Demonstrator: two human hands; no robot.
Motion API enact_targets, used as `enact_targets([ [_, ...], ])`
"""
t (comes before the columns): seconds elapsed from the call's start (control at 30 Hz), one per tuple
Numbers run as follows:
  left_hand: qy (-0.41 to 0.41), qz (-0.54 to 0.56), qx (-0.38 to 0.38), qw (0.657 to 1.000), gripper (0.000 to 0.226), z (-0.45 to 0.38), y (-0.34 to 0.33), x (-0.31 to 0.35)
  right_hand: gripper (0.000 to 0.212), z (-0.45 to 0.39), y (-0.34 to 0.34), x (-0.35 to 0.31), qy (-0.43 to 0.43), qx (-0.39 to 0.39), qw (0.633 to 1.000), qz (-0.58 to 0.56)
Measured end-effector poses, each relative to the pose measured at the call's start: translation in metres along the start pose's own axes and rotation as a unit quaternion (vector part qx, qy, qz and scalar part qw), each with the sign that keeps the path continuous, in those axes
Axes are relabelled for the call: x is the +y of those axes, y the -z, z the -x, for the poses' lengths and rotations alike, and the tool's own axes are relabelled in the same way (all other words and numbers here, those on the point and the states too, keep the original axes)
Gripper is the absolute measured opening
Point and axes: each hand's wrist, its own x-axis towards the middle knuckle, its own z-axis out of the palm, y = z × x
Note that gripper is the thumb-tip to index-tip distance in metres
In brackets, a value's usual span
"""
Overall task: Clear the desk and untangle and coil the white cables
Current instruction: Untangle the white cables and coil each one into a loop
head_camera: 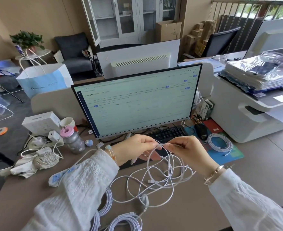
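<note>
The left hand (134,148) and the right hand (189,150) are raised side by side above the desk (257,172), in front of the keyboard (167,134), and each one pinches the same white cable (160,177) between thumb and fingers; the short piece between the two hands runs nearly level, from left to right. Below the hands the cable has no single long axis: it falls in many loose, crossing loops that lie on the desk, and one connector (149,181) lies inside the loops, pointing to the left. The danger, as it seems, is that pulling the hands apart will tighten a crossing into a knot, because the loops overlap (which strand goes over which cannot be told). The connector may also catch in a loop when it is drawn through. Another risk is that the hanging loops drag into the coiled cable (125,222) at the near edge and mix with it. A further coil (219,143) rests on the blue mat (234,155), well apart.
</note>
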Motion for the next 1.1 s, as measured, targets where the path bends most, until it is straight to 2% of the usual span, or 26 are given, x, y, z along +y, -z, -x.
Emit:
enact_targets([
  [0.1,0.069,0.157,-0.144,0.975,0.022,-0.003,0.003,0.009,0.013,-0.001,-0.003,0.001,0.028,0.000,1.000,-0.013],
  [0.17,0.109,0.206,-0.175,0.957,0.021,-0.006,0.003,0.013,0.015,-0.001,-0.005,0.000,0.044,0.022,0.999,-0.008],
  [0.23,0.134,0.250,-0.170,0.944,0.026,-0.012,0.001,0.014,0.014,-0.002,-0.004,0.000,0.055,0.077,0.995,0.011],
  [0.33,0.073,0.249,-0.128,0.957,0.029,-0.018,0.001,0.013,0.019,-0.004,-0.002,0.005,0.033,0.114,0.993,-0.007],
  [0.43,-0.001,0.282,-0.071,0.957,0.022,-0.016,0.011,0.021,0.033,-0.004,0.003,0.016,-0.023,0.036,0.993,-0.110],
  [0.53,-0.074,0.313,0.005,0.947,0.021,-0.009,0.039,0.034,0.038,-0.003,-0.003,0.037,-0.080,-0.040,0.990,-0.111],
  [0.7,-0.175,0.381,0.121,0.900,0.025,0.010,0.089,0.047,0.011,-0.001,-0.031,0.085,-0.107,-0.086,0.990,-0.036],
  [0.83,-0.204,0.403,0.206,0.868,0.032,0.018,0.105,0.041,0.020,-0.004,-0.041,0.097,-0.085,-0.109,0.989,0.046],
  [0.9,-0.216,0.413,0.247,0.850,0.033,0.021,0.113,0.036,0.022,-0.006,-0.039,0.098,-0.068,-0.078,0.991,0.080],
  [1.0,-0.228,0.343,0.297,0.861,0.033,0.021,0.116,0.025,0.013,-0.008,-0.030,0.088,0.019,-0.009,0.993,0.115],
  [1.03,-0.230,0.311,0.309,0.869,0.032,0.021,0.115,0.021,0.007,-0.008,-0.028,0.079,0.065,-0.004,0.989,0.132],
  [1.1,-0.225,0.256,0.318,0.885,0.031,0.016,0.112,0.014,0.012,-0.006,-0.026,0.051,0.141,-0.008,0.979,0.149],
])
